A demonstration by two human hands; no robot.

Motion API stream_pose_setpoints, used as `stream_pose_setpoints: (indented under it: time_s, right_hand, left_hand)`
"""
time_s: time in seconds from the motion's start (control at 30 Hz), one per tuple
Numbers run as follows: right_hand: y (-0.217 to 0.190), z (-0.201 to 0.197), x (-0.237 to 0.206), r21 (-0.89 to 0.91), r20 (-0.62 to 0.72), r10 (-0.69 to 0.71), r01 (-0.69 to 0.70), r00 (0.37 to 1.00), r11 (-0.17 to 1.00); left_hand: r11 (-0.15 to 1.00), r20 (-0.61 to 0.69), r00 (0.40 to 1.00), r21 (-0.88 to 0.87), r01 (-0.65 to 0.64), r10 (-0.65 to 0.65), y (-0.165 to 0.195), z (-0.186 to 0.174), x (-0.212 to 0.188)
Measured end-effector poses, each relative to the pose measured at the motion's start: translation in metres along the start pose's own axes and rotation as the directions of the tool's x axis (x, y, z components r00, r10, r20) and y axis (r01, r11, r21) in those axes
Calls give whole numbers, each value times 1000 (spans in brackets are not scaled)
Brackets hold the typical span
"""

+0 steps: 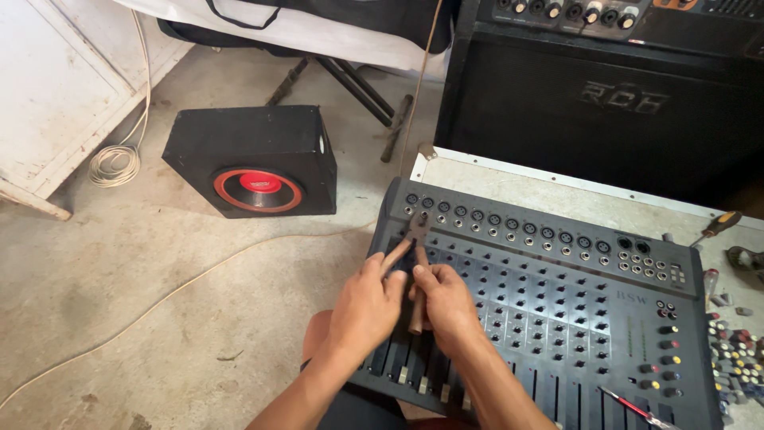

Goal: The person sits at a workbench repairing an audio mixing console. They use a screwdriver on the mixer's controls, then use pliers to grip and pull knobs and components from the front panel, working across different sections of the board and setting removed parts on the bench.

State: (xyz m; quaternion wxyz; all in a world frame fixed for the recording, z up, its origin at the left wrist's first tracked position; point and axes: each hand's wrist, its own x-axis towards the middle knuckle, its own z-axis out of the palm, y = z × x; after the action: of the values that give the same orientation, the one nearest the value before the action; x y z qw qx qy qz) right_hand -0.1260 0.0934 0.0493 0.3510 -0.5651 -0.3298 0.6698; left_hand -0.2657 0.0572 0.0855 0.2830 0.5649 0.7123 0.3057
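A dark audio mixer with rows of jacks, knob posts and faders lies tilted across my lap. Both hands work at its upper left corner. My right hand grips the handles of a pair of pliers, whose jaws touch a jack near the top row. My left hand rests on the panel beside them, with a finger stretched toward the pliers' jaws.
A black box speaker with a red cone lies on the concrete floor. A large black amplifier stands behind the mixer. Loose knobs and screwdrivers lie at right; another screwdriver rests on the mixer. A coiled cable lies left.
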Motion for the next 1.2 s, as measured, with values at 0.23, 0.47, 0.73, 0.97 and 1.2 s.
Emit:
stream_pose_setpoints:
  time_s: [0.23,0.47,0.73,0.97,1.2]
  right_hand:
    - [-8,1,-1,116,16,22,-24,1000,993]
    - [-11,8,-4,-117,-40,-78,73,996,990]
    - [-11,3,-4,-110,-46,-51,45,998,993]
    - [-11,7,-7,-302,-121,-133,91,984,949]
    - [-23,7,-8,-387,-107,-131,80,986,918]
  left_hand:
    - [996,112,993,83,-42,33,19,-19,-12]
    - [997,79,997,75,7,-13,1,-20,-1]
    - [998,40,998,53,-41,39,0,-6,-3]
    - [997,94,993,39,69,-73,12,-1,-7]
    - [997,142,987,-9,75,-73,22,-10,-4]
